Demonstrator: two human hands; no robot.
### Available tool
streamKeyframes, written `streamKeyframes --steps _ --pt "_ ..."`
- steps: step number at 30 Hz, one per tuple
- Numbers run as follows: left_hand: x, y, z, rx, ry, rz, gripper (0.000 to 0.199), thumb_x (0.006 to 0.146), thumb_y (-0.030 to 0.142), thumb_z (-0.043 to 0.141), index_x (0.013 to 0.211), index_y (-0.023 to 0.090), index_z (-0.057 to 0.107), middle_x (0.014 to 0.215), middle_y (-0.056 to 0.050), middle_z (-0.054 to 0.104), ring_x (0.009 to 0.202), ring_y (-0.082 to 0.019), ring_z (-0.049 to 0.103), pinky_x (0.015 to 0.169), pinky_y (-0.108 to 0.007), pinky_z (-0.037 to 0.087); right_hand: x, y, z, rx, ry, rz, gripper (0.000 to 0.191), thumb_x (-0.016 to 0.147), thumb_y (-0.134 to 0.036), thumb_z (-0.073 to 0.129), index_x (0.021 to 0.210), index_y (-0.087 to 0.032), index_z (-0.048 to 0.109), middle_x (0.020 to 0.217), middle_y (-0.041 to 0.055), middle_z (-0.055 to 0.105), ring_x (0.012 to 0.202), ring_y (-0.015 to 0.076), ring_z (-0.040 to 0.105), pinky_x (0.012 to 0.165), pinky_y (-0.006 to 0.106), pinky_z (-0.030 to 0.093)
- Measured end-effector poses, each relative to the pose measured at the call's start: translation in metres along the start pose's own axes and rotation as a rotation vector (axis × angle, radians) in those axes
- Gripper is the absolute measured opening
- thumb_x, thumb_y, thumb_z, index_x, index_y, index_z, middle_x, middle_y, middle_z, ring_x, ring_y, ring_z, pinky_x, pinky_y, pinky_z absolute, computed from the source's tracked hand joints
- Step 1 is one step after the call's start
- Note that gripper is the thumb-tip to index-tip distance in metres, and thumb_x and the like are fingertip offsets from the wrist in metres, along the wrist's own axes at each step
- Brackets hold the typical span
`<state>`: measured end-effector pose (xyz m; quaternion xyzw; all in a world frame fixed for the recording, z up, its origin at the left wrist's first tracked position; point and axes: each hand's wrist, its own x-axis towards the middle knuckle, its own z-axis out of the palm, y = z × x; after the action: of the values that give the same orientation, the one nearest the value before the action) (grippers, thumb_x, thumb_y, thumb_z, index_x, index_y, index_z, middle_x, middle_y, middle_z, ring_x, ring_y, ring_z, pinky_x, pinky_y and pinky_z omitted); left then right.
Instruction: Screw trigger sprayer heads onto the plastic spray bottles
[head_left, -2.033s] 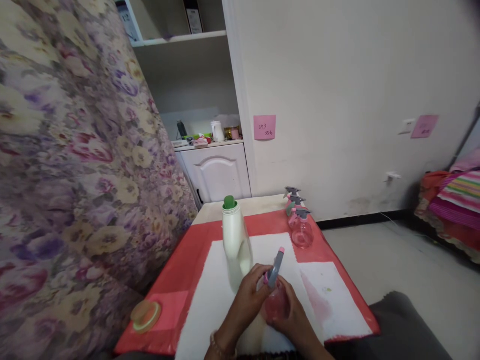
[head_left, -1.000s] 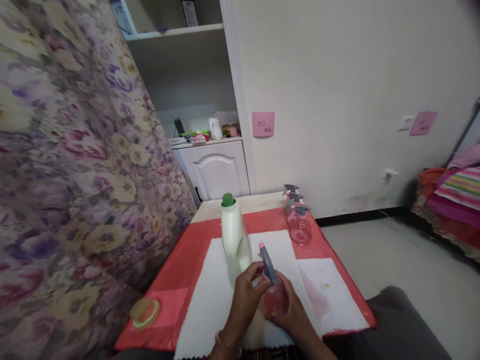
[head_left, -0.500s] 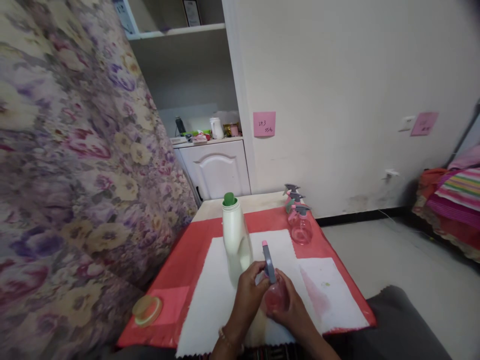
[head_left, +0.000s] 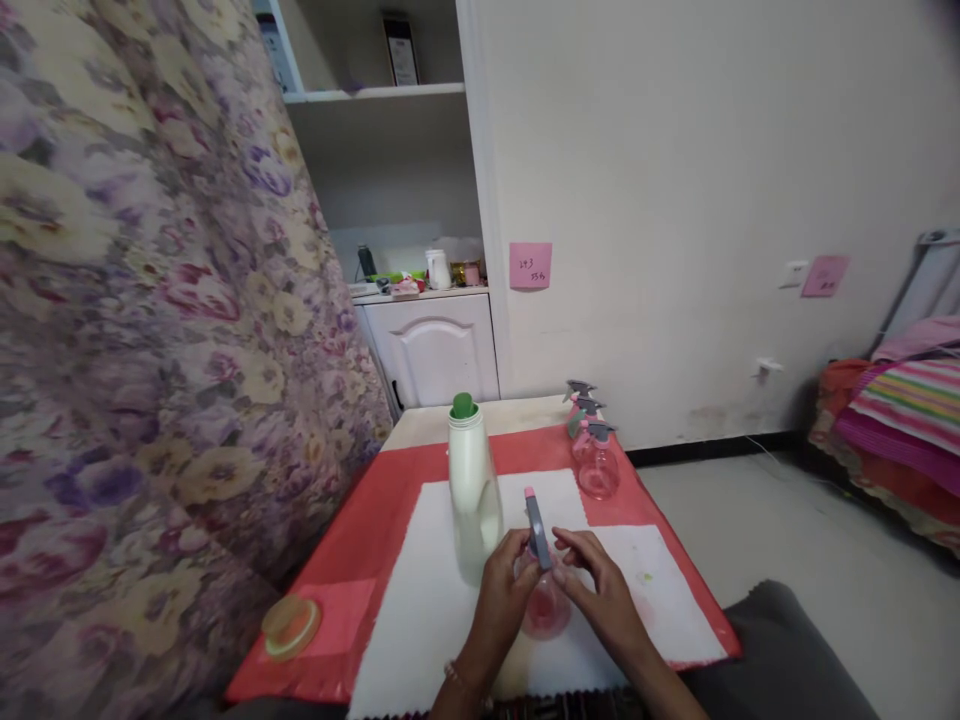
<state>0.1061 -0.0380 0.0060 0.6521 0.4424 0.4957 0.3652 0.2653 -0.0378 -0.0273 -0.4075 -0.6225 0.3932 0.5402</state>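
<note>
Head view: pinching half-hidden neck of round pink plastic spray bottle (head_left: 546,612) in left hand (head_left: 502,585), beside loosely parted right hand (head_left: 600,588); can't discern contents.

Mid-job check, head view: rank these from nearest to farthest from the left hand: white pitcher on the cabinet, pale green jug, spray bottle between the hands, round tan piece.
1. Spray bottle: at the left hand's fingers.
2. Pale green jug: just beyond the hand.
3. Round tan piece: table's near left corner.
4. White pitcher: on the cabinet, behind the table.
</note>
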Motion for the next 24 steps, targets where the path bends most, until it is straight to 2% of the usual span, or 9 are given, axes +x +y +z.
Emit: streamKeyframes --steps 3,8,14,18,24 --pt "-0.001 -0.003 0.001 -0.019 0.013 0.035 0.025 0.079 0.018 0.058 0.102 0.02 0.066 0.1 -0.003 0.07 0.094 -0.022 0.062 0.086 -0.031 0.046 0.011 -0.011 0.012 0.01 0.001 -0.031 0.039 0.076 -0.023 0.065 0.115 -0.026 0.067 0.09 0.0019 0.058 0.082 0.0199 0.059 0.078 0.033 0.051" --pt "-0.002 -0.004 0.002 -0.045 0.014 0.028 0.024 0.08 0.018 0.058 0.102 0.02 0.066 0.101 -0.005 0.07 0.094 -0.022 0.063 0.087 -0.032 0.047 0.016 -0.011 0.023 -0.021 0.023 -0.01 0.032 0.075 -0.022 0.063 0.105 -0.024 0.072 0.082 0.0002 0.054 0.073 0.0178 0.055 0.068 0.029 0.048" --pt "-0.005 -0.008 0.001 -0.058 0.003 0.044 0.041 0.072 0.006 0.053 0.108 0.021 0.066 0.108 -0.005 0.067 0.102 -0.022 0.06 0.094 -0.034 0.045 0.016 -0.017 0.022 -0.087 0.036 -0.058 0.026 0.074 -0.017 0.061 0.097 -0.023 0.073 0.079 0.0002 0.055 0.073 0.0179 0.055 0.067 0.028 0.048" --pt "-0.007 -0.007 0.002 -0.065 -0.014 0.023 0.041 0.072 0.008 0.055 0.109 0.021 0.067 0.11 -0.006 0.068 0.105 -0.023 0.06 0.096 -0.036 0.046 0.018 -0.018 0.024 -0.125 0.037 -0.078 0.024 0.073 -0.014 0.06 0.092 -0.023 0.07 0.08 0.0003 0.056 0.073 0.0182 0.055 0.068 0.028 0.046" --pt "-0.011 -0.007 -0.003 -0.135 -0.027 -0.059 0.05 0.073 0.013 0.062 0.122 0.023 0.06 0.123 -0.006 0.067 0.114 -0.025 0.06 0.103 -0.039 0.044 0.02 -0.014 0.024 -0.144 0.024 -0.093 0.02 0.071 -0.012 0.059 0.086 -0.022 0.067 0.079 -0.0002 0.055 0.074 0.0186 0.054 0.068 0.028 0.044"
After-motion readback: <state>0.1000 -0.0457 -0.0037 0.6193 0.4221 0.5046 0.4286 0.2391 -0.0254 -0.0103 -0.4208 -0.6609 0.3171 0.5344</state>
